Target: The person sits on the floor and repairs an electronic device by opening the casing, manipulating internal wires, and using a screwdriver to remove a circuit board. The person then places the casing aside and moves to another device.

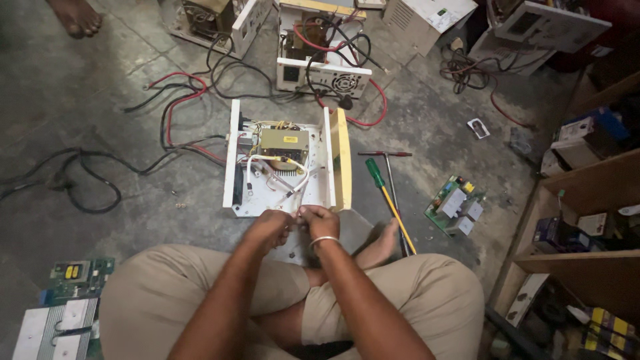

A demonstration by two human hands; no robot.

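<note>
Hands first: your left hand [268,227] and right hand [320,220] pinch together over a thin white wire [293,193] at the open white metal chassis [283,200]. Green-handled screwdriver [390,203] lies at three o'clock, green circuit board [457,207] beyond; tangled black and red cables [180,107] crowd ten o'clock.

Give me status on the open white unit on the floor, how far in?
Done: the white case is open, its transformer exposed. In hand: the left hand and right hand meet at the case's near edge, pinching something too small to identify. Left: loose white wires lie inside; the screwdriver lies unused beside it.
</note>
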